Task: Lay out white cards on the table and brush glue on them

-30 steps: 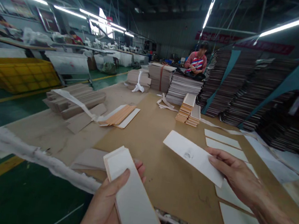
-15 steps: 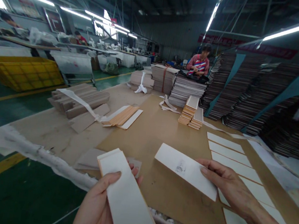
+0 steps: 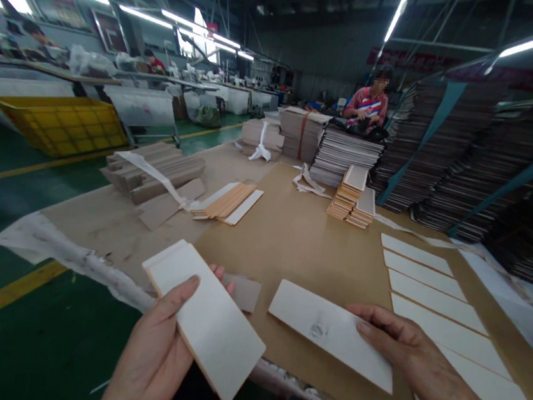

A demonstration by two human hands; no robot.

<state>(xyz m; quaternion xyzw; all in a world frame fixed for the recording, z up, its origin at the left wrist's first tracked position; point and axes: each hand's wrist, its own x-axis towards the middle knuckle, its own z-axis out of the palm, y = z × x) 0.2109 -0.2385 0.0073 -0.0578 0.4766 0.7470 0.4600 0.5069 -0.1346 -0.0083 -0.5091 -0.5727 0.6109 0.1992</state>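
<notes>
- Shows plain white on the held stack of cards (image 3: 218,323), orange along its edges.
- Bears a dark grey mark on the white of the single held card (image 3: 295,309).
- Repeats white rimmed with orange on the laid-out cards (image 3: 435,299).
- Runs orange, bordered by white, across the fanned bundle (image 3: 228,203).
- Spreads mustard brown over the table (image 3: 276,239), paler grey-beige at left.
- Combines yellow with a darker grid on the bin (image 3: 63,125).
- Sets teal bands (image 3: 426,138) against dark brown stacks (image 3: 469,149).
</notes>
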